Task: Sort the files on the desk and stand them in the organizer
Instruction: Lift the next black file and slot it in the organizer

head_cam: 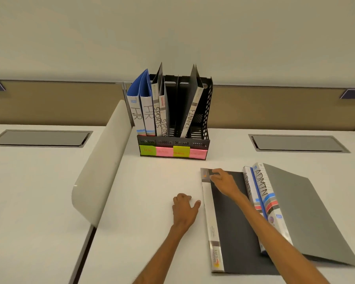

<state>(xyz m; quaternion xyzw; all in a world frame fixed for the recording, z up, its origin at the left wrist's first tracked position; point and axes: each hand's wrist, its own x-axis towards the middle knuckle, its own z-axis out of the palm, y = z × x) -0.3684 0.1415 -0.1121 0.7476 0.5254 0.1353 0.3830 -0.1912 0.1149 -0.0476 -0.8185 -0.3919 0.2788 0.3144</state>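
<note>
A black mesh organizer (pixel 207 93) stands at the back of the desk with coloured sticky labels on its front. Two blue HR files (pixel 140 103), two SPORTS files (pixel 159 111) and a leaning FINANCE file (pixel 190 115) stand in it. A dark grey file with a white spine (pixel 238 228) lies flat on the desk. My right hand (pixel 223 181) rests on its far left corner, fingers curled over the spine's top end. Two ADMIN files (pixel 262 193) and a grey cover (pixel 307 218) lie to its right. My left hand (pixel 183 208) rests on the desk, holding nothing.
A white curved divider (pixel 103 160) rises on the left of the desk. Two grey recessed cable hatches (pixel 41 138) (pixel 297 143) sit at the back left and back right. A tan partition wall (pixel 59 101) runs behind the organizer.
</note>
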